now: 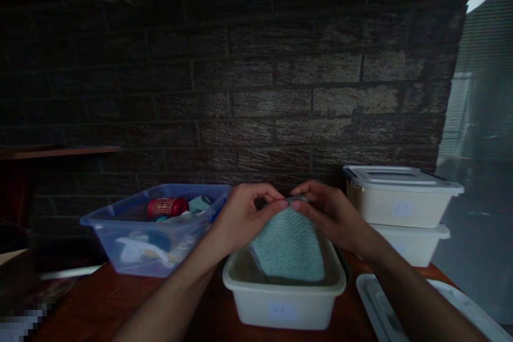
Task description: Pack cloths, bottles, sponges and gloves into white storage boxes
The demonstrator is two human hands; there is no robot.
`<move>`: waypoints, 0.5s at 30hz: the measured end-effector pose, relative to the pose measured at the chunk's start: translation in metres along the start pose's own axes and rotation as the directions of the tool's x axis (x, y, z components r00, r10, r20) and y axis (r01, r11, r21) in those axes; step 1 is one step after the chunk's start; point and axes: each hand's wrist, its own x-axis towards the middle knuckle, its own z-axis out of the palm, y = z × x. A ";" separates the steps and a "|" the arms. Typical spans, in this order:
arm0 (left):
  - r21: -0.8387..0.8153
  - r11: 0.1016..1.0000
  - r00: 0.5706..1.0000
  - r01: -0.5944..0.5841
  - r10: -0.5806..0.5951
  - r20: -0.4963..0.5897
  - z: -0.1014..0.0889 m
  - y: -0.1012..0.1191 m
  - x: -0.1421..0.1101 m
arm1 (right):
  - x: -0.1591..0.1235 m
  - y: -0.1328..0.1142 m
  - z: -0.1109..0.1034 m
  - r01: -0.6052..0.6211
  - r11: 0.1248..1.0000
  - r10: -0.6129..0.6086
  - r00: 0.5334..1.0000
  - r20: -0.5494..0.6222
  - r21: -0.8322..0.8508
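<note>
Grip: the left hand (248,216) and right hand (328,211), nearly meeting, each pinch the dark-patterned upper edge of the pale green cloth (290,248) between thumb and fingers. The textured cloth, judged light, limp and hardly fragile, hangs into the open white tub (248,304); holding two spaced edge points should limit sagging. Blue bin (105,238) at 10 o'clock from the tub, stacked containers (428,216) at 2 o'clock.

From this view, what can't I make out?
- Head view: floor of the off-white plastic tub, hidden by the pale teal textured cloth.
- Head view: writing on its small pale label, too blurred.
- Head view: full outline of white plastic lid, behind right forearm, cut by bottom edge.
</note>
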 end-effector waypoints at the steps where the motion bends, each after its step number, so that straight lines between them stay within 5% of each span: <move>1: -0.014 1.000 0.999 0.004 -0.004 -0.041 -0.002 -0.001 0.001 | 0.001 0.003 0.000 -0.012 0.999 0.012 1.000 0.007 0.033; 4: -0.018 1.000 0.994 0.009 -0.011 -0.113 -0.008 -0.004 0.003 | 0.005 0.011 -0.001 -0.012 0.999 0.010 0.999 0.037 0.033; 9: 0.039 0.998 0.999 -0.046 0.046 -0.023 -0.010 -0.007 0.000 | 0.009 0.010 0.005 0.024 0.989 -0.026 1.000 -0.013 -0.144; 15: 0.028 0.999 0.999 -0.039 0.038 0.038 -0.002 -0.008 -0.001 | 0.004 -0.005 0.010 0.107 0.944 -0.092 0.994 0.063 -0.312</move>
